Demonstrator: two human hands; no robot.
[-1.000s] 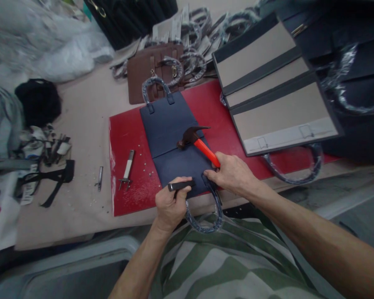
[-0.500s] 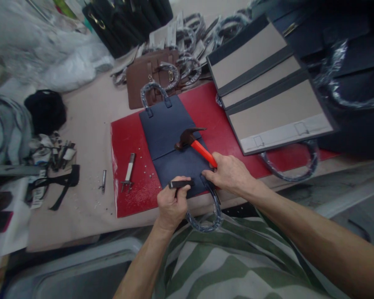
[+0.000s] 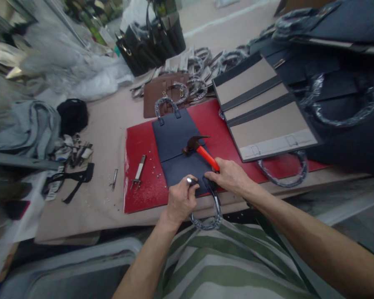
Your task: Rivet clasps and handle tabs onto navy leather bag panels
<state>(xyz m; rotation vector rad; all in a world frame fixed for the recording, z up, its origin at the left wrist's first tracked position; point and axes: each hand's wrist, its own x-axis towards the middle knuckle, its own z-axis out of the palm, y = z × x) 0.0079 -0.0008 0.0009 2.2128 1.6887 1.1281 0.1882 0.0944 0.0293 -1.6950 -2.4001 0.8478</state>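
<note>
My left hand (image 3: 181,200) is closed around a short metal punch (image 3: 190,181), which stands nearly upright with its round end toward me. It is at the near edge of a navy bag panel (image 3: 180,135), beside a plastic-wrapped handle (image 3: 207,224). In my right hand (image 3: 232,176) is a claw hammer (image 3: 207,157) with an orange handle; its dark head lies over the middle of the panel. The right fingertips touch the base of the near handle. Under the panel is a red board (image 3: 137,143). The punch's lower tip is hidden by my fingers.
A pronged tool (image 3: 139,172) and small studs lie on the red board's left part. A thin metal rod (image 3: 114,180) is left of it. On the right stands an open bag piece (image 3: 268,112). Brown bag panels (image 3: 152,97) and wrapped handles lie behind.
The punch in my left hand has turned from lying sideways to nearly upright. My right hand keeps the hammer over the panel. The whole view has shifted as my head moved.
</note>
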